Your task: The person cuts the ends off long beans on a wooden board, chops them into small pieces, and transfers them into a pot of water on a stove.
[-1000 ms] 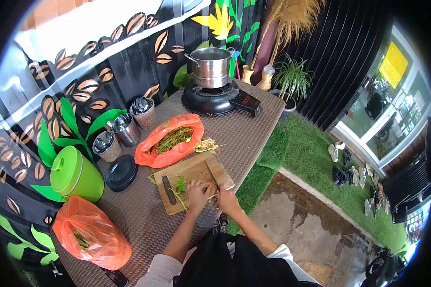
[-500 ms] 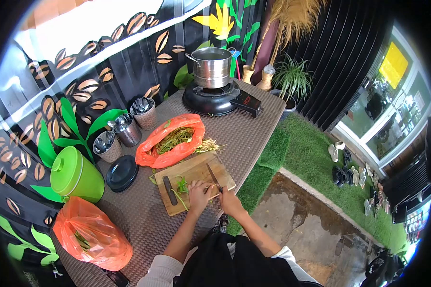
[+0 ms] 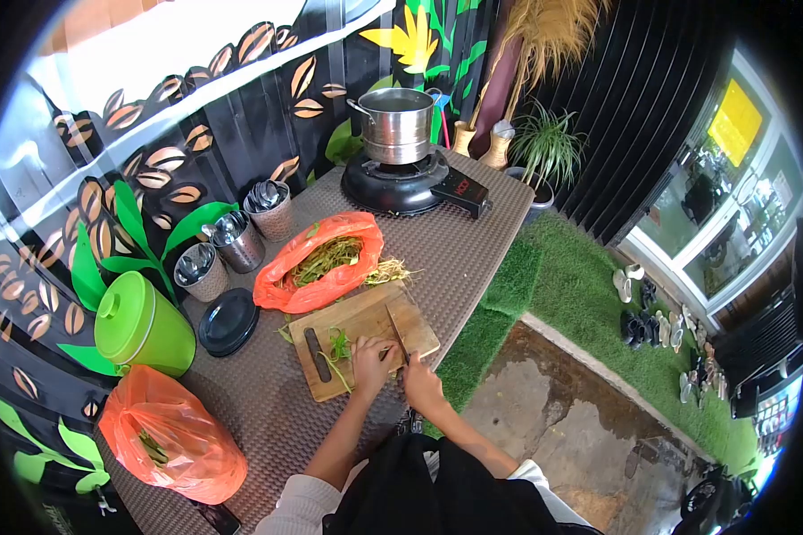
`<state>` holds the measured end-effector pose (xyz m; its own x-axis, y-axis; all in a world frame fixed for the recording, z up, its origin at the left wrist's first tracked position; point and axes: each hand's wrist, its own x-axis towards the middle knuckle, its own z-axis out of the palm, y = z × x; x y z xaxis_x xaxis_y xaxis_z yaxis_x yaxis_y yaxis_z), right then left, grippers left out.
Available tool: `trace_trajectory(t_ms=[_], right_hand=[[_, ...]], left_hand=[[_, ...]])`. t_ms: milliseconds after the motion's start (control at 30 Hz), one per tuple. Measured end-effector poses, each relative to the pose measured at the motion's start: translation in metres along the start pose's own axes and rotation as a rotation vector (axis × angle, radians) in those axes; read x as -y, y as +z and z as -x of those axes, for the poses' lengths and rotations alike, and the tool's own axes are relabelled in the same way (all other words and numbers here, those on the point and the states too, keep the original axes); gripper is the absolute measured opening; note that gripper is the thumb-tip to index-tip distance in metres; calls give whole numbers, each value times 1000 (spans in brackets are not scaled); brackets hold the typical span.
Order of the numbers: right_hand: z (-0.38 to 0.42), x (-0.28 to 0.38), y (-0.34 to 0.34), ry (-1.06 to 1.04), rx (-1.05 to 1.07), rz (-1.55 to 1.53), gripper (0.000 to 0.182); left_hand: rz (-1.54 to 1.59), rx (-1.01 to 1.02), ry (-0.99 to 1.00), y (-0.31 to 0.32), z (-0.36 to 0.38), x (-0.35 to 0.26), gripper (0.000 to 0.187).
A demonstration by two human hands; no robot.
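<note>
A wooden cutting board with a dark handle slot lies near the table's front edge. On it, my left hand is closed over some green stems, its curled fingers hiding part of them. Loose green leaves and stalks lie beside that hand, towards the slot. My right hand grips a knife by the handle, with the blade pointing away from me across the board, just right of my left fingers. Behind the board sits an open orange plastic bag full of green stalks, with pale roots sticking out.
A steel pot stands on a black portable stove at the far end. Along the wall are cutlery cups, dark plates and a green lidded bucket. Another orange bag stands at the left of the woven-look table.
My right hand has shifted slightly left and towards me with the knife. The left hand stays on the stems in almost the same place.
</note>
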<state>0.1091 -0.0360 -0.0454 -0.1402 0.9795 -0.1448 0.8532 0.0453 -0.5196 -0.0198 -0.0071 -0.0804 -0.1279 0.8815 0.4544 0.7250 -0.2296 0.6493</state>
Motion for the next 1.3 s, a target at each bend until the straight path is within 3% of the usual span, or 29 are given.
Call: trace_trajectory(t_ms=[333, 433, 700, 833, 1000, 1200, 1300], right_hand=[[-8, -7, 0, -102, -9, -22, 32], [-7, 0, 9, 37, 34, 55, 30], [-12, -9, 4, -114, -23, 45, 32], [-11, 1, 13, 17, 42, 51, 32], [-27, -3, -5, -99, 55, -7, 31], [-8, 6, 12, -3, 33, 63, 33], [-28, 0, 9, -81, 58, -57, 35]], left_hand=[[63, 16, -49, 2, 1, 6, 11], [48, 16, -27, 0, 0, 4, 11], [65, -2, 33, 0, 3, 8, 10], [134, 44, -37, -3, 1, 4, 16], [154, 19, -42, -3, 2, 5, 21], [174, 35, -75, -5, 2, 3, 19], [187, 27, -83, -4, 3, 4, 17]])
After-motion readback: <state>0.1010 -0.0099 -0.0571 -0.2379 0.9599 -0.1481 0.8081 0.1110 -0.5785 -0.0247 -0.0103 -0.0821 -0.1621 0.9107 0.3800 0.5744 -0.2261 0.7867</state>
